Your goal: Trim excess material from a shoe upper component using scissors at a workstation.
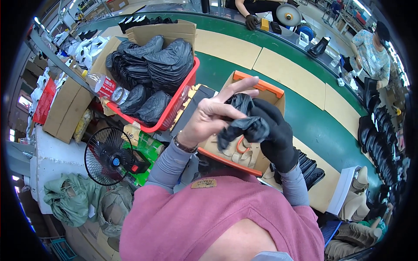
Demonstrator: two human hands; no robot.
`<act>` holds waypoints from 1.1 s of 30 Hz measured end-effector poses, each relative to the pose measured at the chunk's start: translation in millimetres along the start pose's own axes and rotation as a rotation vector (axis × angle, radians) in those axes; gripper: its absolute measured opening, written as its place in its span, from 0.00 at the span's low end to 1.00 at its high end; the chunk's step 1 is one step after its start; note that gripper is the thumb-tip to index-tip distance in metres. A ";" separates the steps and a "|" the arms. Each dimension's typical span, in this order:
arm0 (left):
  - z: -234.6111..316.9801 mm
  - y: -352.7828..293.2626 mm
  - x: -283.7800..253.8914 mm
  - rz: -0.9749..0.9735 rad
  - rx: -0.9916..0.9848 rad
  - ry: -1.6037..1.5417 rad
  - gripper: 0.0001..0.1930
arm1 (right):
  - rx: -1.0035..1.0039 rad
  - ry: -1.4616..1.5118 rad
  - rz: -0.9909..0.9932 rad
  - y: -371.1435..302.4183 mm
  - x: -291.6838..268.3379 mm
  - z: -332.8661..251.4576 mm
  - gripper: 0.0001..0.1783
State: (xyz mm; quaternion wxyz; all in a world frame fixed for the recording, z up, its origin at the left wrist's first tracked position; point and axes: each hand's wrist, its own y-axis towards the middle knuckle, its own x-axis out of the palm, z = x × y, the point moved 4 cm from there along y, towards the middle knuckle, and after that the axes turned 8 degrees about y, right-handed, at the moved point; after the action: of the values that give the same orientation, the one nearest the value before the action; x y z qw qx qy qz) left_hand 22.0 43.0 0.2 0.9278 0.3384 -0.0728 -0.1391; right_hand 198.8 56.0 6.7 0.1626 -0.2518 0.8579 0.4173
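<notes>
My bare left hand [207,118], with a band at the wrist, pinches the edge of a crumpled, shiny black piece [244,129] between thumb and finger, its other fingers stretched out. My right hand [278,141], in a black glove, is closed round the same piece from the right. Whether this piece is thin leather or plastic, I cannot tell. Beneath both hands stands a cardboard box with an orange rim [230,161]. Inside it lie beige flat pieces [251,160] and an orange loop-shaped handle [241,144], partly hidden by the black piece.
A red basket [191,78] of stacked black pieces [167,61] stands left, with a plastic bottle [104,87] at its edge. Nearer is a black fan [109,156]. A green conveyor [300,104] carries cardboard sheets [287,78]. Black shoe parts [310,169] lie right. Co-workers stand beyond.
</notes>
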 end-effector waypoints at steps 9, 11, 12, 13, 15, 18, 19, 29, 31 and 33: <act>-8.7 -12.8 6.3 0.073 -0.388 -0.150 0.25 | -0.045 -0.116 -0.035 4.6 -3.8 -4.1 0.26; -4.5 -12.4 4.2 0.014 -0.395 0.031 0.21 | -0.313 -0.256 -0.037 1.8 -3.9 -8.1 0.26; -2.2 -11.9 4.4 0.016 -0.395 0.031 0.21 | -0.296 -0.246 -0.046 0.3 -3.2 -5.9 0.26; 0.9 -11.0 4.5 0.036 -0.386 -0.025 0.19 | -0.278 -0.237 -0.056 -1.2 -1.5 -4.0 0.26; 5.5 -9.5 3.1 0.060 -0.376 -0.080 0.18 | -0.221 -0.166 0.005 -7.1 2.1 -0.3 0.26; 6.2 -7.2 1.7 0.139 -0.537 -0.539 0.15 | -0.154 -0.058 0.011 -4.7 -2.3 -0.1 0.26; 4.2 -8.9 2.8 0.141 -0.534 -0.538 0.15 | -0.142 -0.021 -0.043 -3.5 -2.5 -0.7 0.26; -2.9 -17.4 7.0 0.239 -0.256 0.480 0.21 | 0.105 0.237 -0.105 -3.5 -8.2 11.1 0.34; 0.4 -16.6 9.2 0.243 -0.205 0.611 0.25 | 0.340 0.824 -0.113 -6.0 -17.9 15.6 0.35; 6.3 -13.5 16.5 0.266 0.059 0.881 0.27 | 0.320 0.801 -0.006 -2.5 -16.5 8.0 0.34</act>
State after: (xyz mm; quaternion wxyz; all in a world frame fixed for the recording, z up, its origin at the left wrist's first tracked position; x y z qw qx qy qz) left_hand 33.4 24.2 -3.1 0.8701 0.3792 0.2820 0.1403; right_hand 214.3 66.0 8.4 -0.1451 -0.3682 0.9064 0.1477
